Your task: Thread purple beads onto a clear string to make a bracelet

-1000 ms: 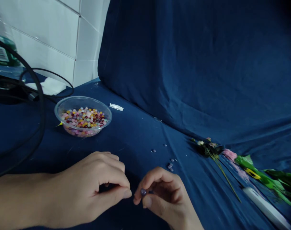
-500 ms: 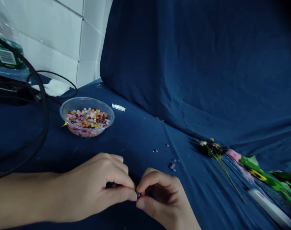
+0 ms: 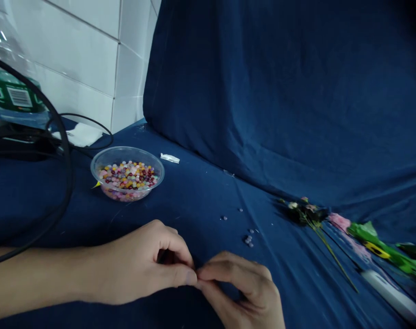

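Observation:
My left hand [image 3: 149,262] reaches in from the left, thumb and forefinger pinched together. Its fingertips meet those of my right hand [image 3: 244,283], also closed in a pinch. A small dark purple bead showed at this meeting point half a second ago; fingertips now cover it, and I cannot make out anything else in the left pinch. Beyond my right hand, several loose purple beads [image 3: 249,240] lie on the dark blue cloth [image 3: 197,201]. Farther left stands a clear plastic bowl [image 3: 127,195] of many-coloured beads [image 3: 129,176].
A black cable [image 3: 66,169] loops at the left, near a bottle with a green label [image 3: 19,96] and white tissue [image 3: 82,135]. A small white wrapper [image 3: 170,158] lies behind the bowl. Artificial flowers [image 3: 339,222] and a white stick-like object [image 3: 392,292] lie at the right.
My right fingers have closed in against the left fingertips, and the dark bead between them has gone out of sight. The whole view has shifted slightly, the surroundings appearing a little lower.

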Demonstrator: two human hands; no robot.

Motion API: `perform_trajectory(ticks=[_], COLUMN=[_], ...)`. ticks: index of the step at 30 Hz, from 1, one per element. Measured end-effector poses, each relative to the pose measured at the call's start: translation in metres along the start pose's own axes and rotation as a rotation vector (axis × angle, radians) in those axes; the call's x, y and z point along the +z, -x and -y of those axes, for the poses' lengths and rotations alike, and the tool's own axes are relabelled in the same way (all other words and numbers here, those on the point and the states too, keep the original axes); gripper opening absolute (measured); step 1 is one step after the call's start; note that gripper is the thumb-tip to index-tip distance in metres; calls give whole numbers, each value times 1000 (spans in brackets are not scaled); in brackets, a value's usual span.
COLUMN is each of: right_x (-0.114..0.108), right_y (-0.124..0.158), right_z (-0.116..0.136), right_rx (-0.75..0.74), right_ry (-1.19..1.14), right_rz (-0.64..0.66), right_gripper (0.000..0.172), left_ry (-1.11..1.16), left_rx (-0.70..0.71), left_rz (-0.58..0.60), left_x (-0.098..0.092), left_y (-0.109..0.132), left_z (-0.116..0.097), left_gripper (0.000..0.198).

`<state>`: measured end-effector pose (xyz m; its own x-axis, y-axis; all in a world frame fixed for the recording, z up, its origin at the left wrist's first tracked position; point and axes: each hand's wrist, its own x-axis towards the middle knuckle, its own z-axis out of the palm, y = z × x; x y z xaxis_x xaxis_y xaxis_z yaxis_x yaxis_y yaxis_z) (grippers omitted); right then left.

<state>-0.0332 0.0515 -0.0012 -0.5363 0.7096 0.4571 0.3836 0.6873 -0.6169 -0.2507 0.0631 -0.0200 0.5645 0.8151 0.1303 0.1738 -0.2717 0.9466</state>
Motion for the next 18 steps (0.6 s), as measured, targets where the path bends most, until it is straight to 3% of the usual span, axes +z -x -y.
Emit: perform_trajectory(ticks=[4, 7, 13, 18], right_x=[-11, -26, -87, -160], right_y=[-2, -5, -4, 38], right_z=[-2, -17, -66, -108], right_rx=[-11, 15, 173, 405], right_ry=[200, 386, 635, 785], right_rz=[-8, -129, -572, -1079], right_gripper=[11, 11, 19, 22], left_ry=[-85, -170, -327, -525], left_rx=[20, 127, 255, 314], left_rz=[-12, -36, 38, 79], left_x=[0, 0, -1, 3], left_y=[1, 3, 9, 14], left_z=[-3, -5, -10, -11], left_gripper=[15, 9, 8, 10])
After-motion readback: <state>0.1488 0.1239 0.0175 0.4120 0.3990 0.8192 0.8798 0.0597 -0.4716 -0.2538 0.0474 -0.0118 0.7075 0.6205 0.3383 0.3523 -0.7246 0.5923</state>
